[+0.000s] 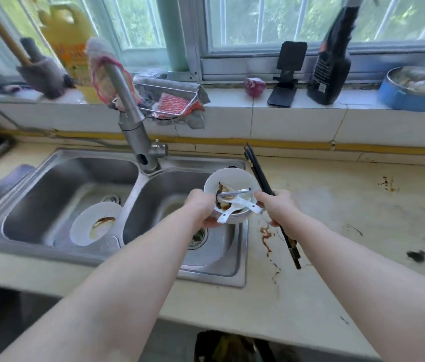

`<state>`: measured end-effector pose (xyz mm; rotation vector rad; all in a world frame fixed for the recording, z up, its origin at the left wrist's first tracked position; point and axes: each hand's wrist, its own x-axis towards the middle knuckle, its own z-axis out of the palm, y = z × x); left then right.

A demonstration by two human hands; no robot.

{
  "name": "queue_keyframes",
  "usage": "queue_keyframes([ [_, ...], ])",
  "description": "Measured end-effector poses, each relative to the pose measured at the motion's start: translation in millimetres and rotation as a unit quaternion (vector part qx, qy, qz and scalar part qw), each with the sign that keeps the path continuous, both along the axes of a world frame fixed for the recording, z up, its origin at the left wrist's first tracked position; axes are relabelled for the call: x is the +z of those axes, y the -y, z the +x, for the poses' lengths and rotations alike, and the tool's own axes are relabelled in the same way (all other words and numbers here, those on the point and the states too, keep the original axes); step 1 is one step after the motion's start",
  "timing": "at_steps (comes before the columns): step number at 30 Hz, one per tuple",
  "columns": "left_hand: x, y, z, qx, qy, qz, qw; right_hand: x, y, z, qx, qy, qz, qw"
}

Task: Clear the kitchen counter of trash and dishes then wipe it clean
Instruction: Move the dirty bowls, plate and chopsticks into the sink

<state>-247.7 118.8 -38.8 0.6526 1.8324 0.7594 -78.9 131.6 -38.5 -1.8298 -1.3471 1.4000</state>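
My left hand (202, 207) grips a stack of white bowls (228, 182) by its left rim, tilted over the right sink basin (177, 184). White spoons (234, 205) and brown food scraps lie in the top bowl. My right hand (279, 207) holds a bundle of dark chopsticks (258, 168) just right of the bowls, above the counter's edge. A dirty white plate (93, 223) leans in the left basin. Brown sauce stains (267, 237) run across the beige counter (336, 231) beside the sink.
The tall faucet (130, 118) stands between the basins, just behind the bowls. A wire rack with rags (172, 103), an oil jug (73, 45), a red onion (254, 86), a phone stand (285, 74), a dark bottle (332, 56) and a blue pot (417, 87) line the sill. A dark scrap (416, 256) lies on the counter.
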Motion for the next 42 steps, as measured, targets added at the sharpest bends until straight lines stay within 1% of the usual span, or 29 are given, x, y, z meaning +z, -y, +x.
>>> queue_keyframes([
  [3,3.4,17.6,-34.0,-0.009,-0.009,-0.009,1.0,-1.4,18.4,-33.2,-0.002,0.024,0.015,1.0],
  [6,2.9,37.3,-65.0,-0.01,-0.02,-0.003,1.0,-1.7,34.8,-63.3,0.022,0.036,0.028,0.999],
  [13,6.0,77.0,-116.5,0.04,-0.046,0.013,0.998,8.7,51.1,-109.6,0.124,0.021,0.041,0.991],
  [16,11.1,93.6,-135.5,0.07,-0.103,0.006,0.992,14.4,55.7,-128.5,0.175,0.019,0.048,0.983],
  [18,9.3,97.9,-148.5,0.082,-0.123,0.011,0.989,16.4,56.4,-139.3,0.211,0.019,0.055,0.976],
  [22,19.9,103.5,-176.9,0.123,-0.107,0.03,0.986,21.2,54.9,-170.5,0.232,0.001,0.054,0.971],
  [26,34.7,97.9,-220.8,0.151,-0.124,0.041,0.98,25.7,42.5,-224.9,0.254,-0.011,0.056,0.966],
  [30,33.2,76.6,-282.5,0.15,-0.134,0.031,0.979,17.6,22.9,-290.4,0.244,-0.037,0.042,0.968],
  [35,0.9,41.3,-365.7,0.13,-0.137,-0.021,0.982,-10.1,-1.0,-377.1,0.214,-0.044,-0.04,0.975],
  [37,-19.5,31.0,-387.0,0.126,-0.129,-0.037,0.983,-25.2,-7.7,-396.4,0.198,-0.041,-0.069,0.977],
  [41,-91.0,4.0,-430.4,0.094,-0.1,-0.095,0.986,-54.6,-22.3,-426.4,0.146,-0.004,-0.113,0.983],
  [42,-97.4,1.4,-432.1,0.082,-0.091,-0.106,0.987,-60.3,-26.2,-432.2,0.14,0.001,-0.13,0.982],
])
